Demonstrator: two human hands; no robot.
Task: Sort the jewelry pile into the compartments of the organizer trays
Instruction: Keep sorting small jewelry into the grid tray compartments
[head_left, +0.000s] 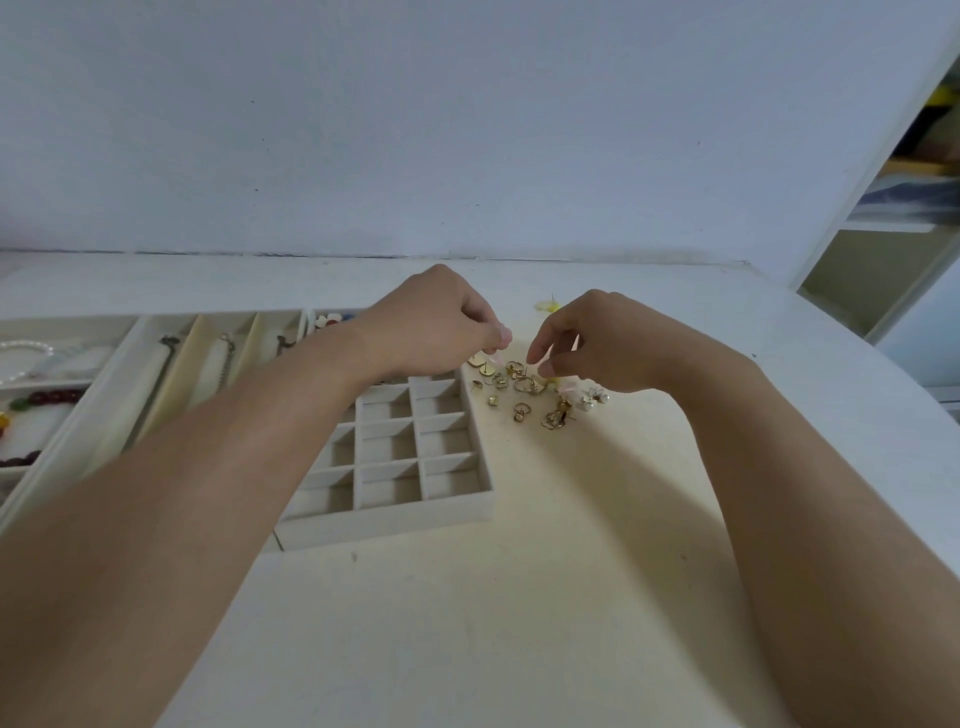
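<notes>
Both hands hover over the jewelry pile (530, 387) at frame centre, right of the grid tray (415, 467). Left hand (441, 322) and right hand (597, 343) have curled fingers; whether either pinches a piece cannot be told. Long-slot tray (156, 364) lies at left.

Gold jewelry pile (530, 387), cream grid tray (483, 467)

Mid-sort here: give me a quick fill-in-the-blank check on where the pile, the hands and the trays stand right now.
1. The jewelry pile lies on the table, to the ____ of the grid tray.
2. Both the left hand and the right hand are above the ____.
3. The grid tray's visible compartments are ____.

Missing words: right; pile; empty
</notes>
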